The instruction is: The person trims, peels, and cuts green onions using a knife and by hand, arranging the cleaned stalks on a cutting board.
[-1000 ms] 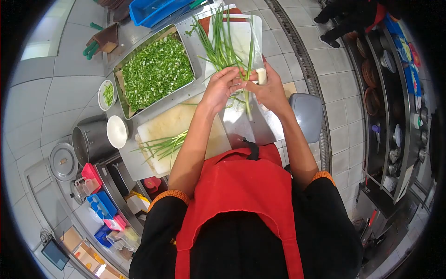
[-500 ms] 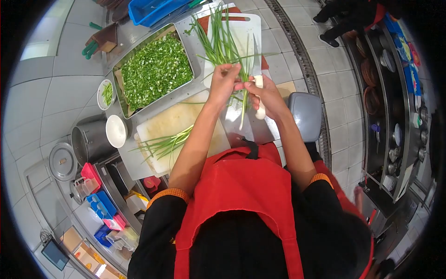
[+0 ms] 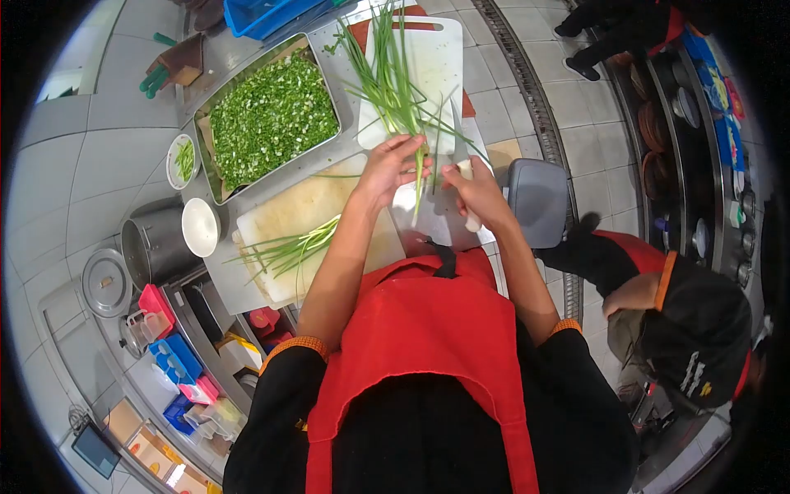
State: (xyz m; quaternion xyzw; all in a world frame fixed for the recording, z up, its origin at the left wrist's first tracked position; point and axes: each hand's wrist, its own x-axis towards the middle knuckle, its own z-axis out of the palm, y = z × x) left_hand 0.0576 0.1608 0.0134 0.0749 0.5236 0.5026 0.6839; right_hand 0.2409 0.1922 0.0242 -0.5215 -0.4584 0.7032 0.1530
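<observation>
A bunch of green onions (image 3: 397,86) lies across the white cutting board (image 3: 440,62), its pale root ends pointing toward my apron. My left hand (image 3: 388,170) is closed round the lower stalks. Close by on the right, my right hand (image 3: 479,196) grips the white handle of a knife (image 3: 467,170); its blade is hard to make out against the bright surface. A gap separates my two hands. More green onions (image 3: 300,251) rest on a second, yellowed cutting board (image 3: 350,193) to the left.
A metal tray (image 3: 336,103) of chopped green onion stands at the left, beside a small bowl (image 3: 173,162) of cut pieces and a white bowl (image 3: 201,227). A grey lidded bin (image 3: 539,203) is at the right. A co-worker (image 3: 691,321) bends close on my right; another person (image 3: 613,37) stands farther off.
My hands have moved apart, the right one slightly right and down with the knife. The green onions' root ends shifted slightly left. A co-worker has come into view at the right.
</observation>
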